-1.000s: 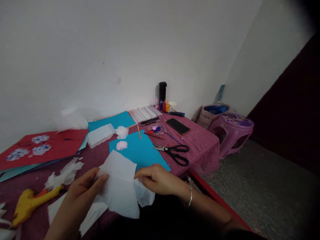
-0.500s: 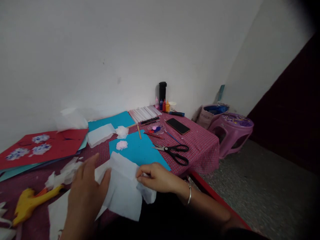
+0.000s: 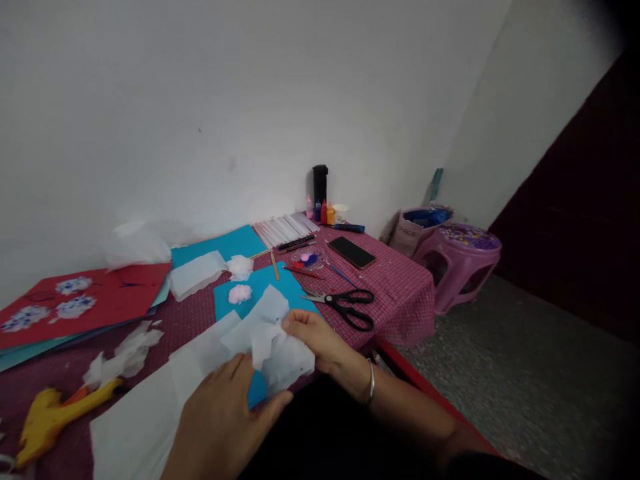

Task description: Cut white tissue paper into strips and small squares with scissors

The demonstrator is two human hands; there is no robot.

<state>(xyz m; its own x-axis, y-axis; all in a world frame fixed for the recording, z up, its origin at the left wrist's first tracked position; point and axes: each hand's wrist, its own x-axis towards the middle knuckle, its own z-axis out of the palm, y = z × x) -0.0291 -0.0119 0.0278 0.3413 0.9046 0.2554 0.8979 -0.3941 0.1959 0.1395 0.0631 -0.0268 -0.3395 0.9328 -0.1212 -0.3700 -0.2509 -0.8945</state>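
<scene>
A: From the head view, what is the right hand [image 3: 320,340] doing?
B: Pinching. Its grip is closed, thumb against fingers, on one edge of a crumpled white tissue [image 3: 287,363], nearer the wearer than the scissors [image 3: 336,301] and to their left.
A: And the left hand [image 3: 215,413]?
B: Farther left of the scissors and nearer the wearer. That grip is well open, thumb spread from the fingers, with nothing clasped in it. Its fingertips are right by the tissue; I can't tell whether they touch.
A: Anything beneath?
B: A large white sheet [image 3: 143,420] lies on the counter [image 3: 405,287], to the left of the scissors and partly hidden by the left hand.
A: What's close to the scissors themselves?
B: Their blade tips reach a blue sheet [image 3: 287,280] on their left, which carries a pinkish-white puff [image 3: 240,294]. A dark phone [image 3: 351,253] lies just beyond the handles.
A: Farther off?
B: Small paint bottles [image 3: 323,213] stand well beyond the scissors, and a yellow glue gun [image 3: 47,417] lies far to their left.
</scene>
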